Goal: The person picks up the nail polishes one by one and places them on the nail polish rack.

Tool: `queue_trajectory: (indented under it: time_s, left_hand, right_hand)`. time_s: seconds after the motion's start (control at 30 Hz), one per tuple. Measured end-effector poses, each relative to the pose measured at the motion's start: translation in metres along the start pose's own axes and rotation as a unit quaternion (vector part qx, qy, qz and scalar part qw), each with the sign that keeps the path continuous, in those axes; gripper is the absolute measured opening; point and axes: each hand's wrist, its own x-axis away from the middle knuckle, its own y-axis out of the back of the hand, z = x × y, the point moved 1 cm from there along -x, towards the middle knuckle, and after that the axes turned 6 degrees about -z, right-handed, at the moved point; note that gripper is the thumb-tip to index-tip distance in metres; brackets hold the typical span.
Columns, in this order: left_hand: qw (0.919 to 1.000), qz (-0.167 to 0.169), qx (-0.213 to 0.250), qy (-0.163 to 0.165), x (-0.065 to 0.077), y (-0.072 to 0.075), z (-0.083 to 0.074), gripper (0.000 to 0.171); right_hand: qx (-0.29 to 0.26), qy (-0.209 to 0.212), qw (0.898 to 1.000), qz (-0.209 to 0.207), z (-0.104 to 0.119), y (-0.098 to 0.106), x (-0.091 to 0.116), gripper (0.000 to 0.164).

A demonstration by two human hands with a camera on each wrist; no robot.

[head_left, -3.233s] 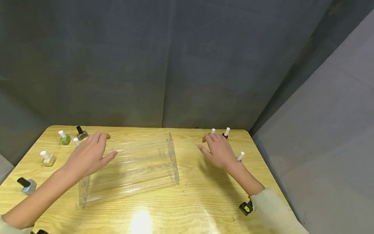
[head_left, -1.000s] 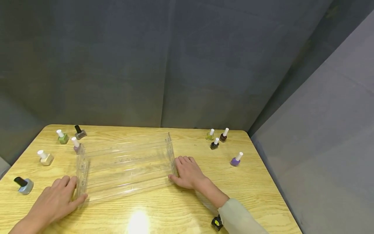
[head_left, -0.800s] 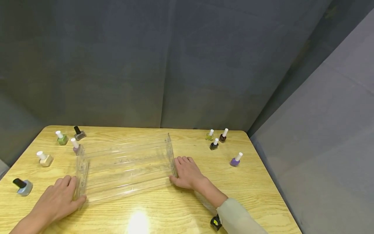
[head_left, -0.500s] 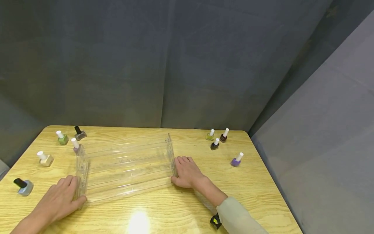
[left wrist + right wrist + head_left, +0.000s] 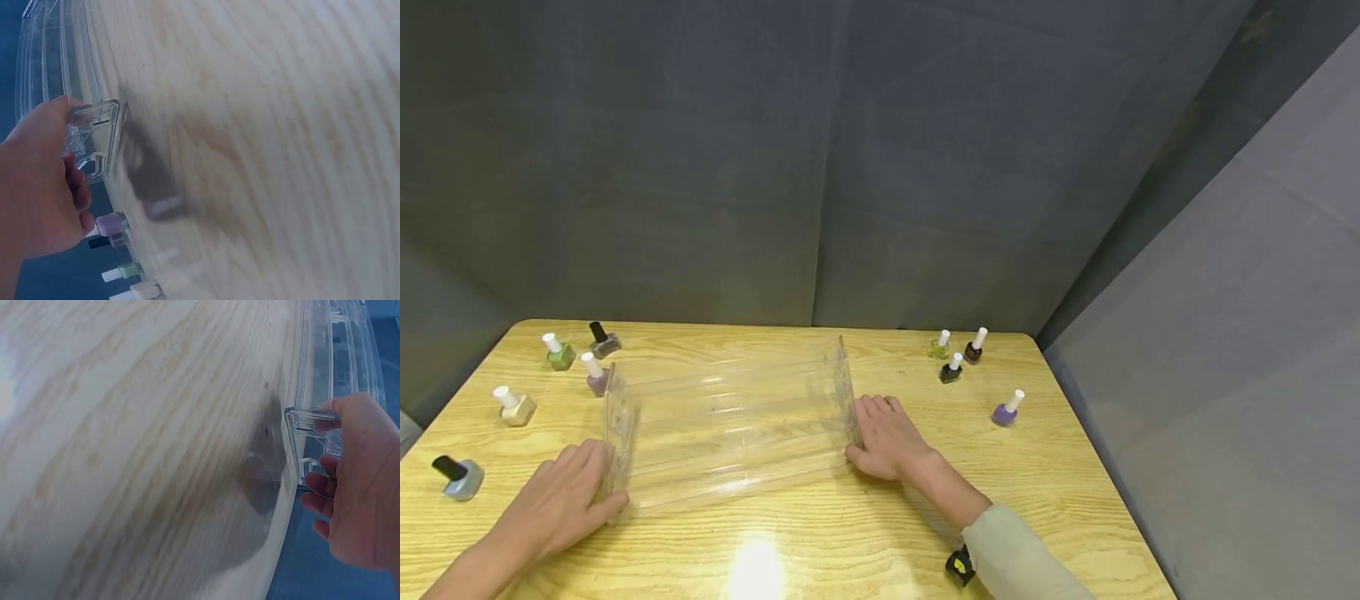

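A clear acrylic tiered rack (image 5: 737, 433) sits on the wooden table between my two hands. My left hand (image 5: 561, 500) grips its left side panel near the front corner. On the opposite side panel, my right hand (image 5: 891, 437) has the same sort of hold. Each wrist view shows a thumb over the panel's edge and fingers curled at its outer face: the left hand's panel (image 5: 97, 112) and the right hand's panel (image 5: 306, 415). Close behind the rack's left side stands a mauve nail polish bottle (image 5: 597, 382).
Left of the rack stand nail polish bottles: green (image 5: 561, 358), grey with a black cap (image 5: 605, 344), cream (image 5: 518, 412) and light blue (image 5: 464, 483). To the right are yellow-green (image 5: 938, 349), dark brown (image 5: 973, 353), black (image 5: 951, 372) and purple (image 5: 1003, 415) ones. Dark cloth (image 5: 820, 167) hangs behind the table.
Both hands came from farther back on the table down to the rack's sides and took hold. In the last half second the rack has shifted slightly right and away, hands moving with it.
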Motion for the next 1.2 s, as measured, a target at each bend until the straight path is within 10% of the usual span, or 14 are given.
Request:
queue_trajectory:
  time_s: [1.2]
  left_hand:
    - [0.9976,0.031,0.05,-0.037,-0.104,-0.016,-0.012,0.036]
  right_hand:
    - [0.019,-0.052,0.998,-0.042,-0.07,0.006,-0.003,0.032]
